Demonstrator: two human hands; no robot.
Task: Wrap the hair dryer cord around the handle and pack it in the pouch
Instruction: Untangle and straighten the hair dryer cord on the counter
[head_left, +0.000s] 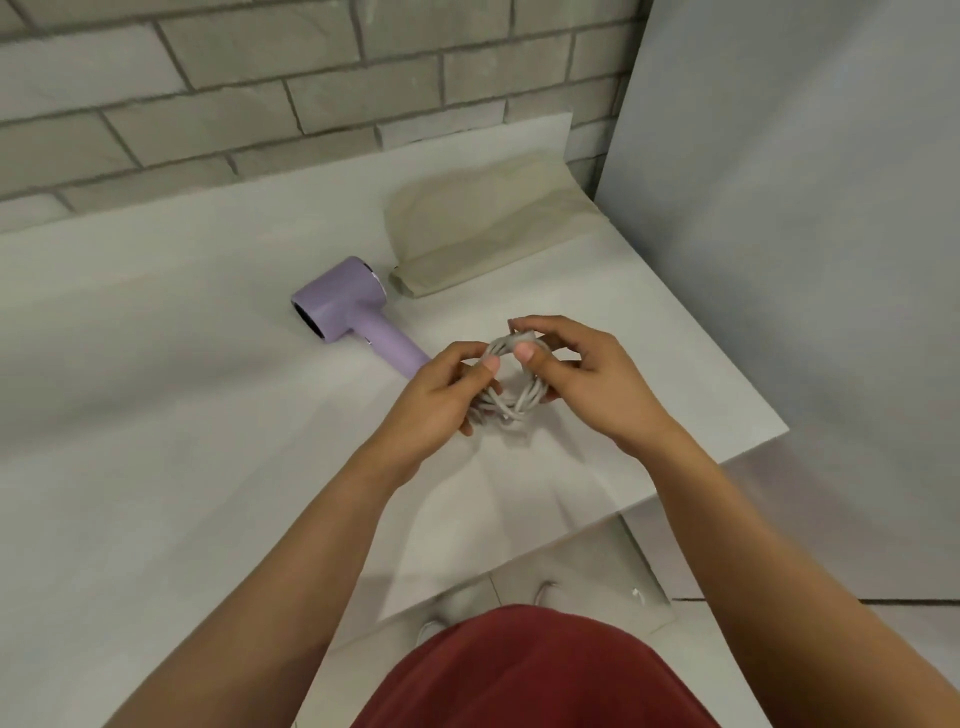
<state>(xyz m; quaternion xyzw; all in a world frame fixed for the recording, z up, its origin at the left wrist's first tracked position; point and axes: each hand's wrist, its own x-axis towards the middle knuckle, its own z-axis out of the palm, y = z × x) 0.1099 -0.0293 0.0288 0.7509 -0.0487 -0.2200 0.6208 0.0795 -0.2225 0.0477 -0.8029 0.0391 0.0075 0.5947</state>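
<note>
Bundling the cord (511, 410) — left hand (441, 400) and right hand (597, 384) both pinch its coil; next, I judge, seat it against the hair dryer (343, 304) handle.

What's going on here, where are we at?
A person holds a coiled grey cord in both hands over the white counter: the left hand grips its side, the right hand pinches the top. The lilac hair dryer lies on the counter, no cord around its handle. The beige pouch lies behind it, dryer not yet inside.
</note>
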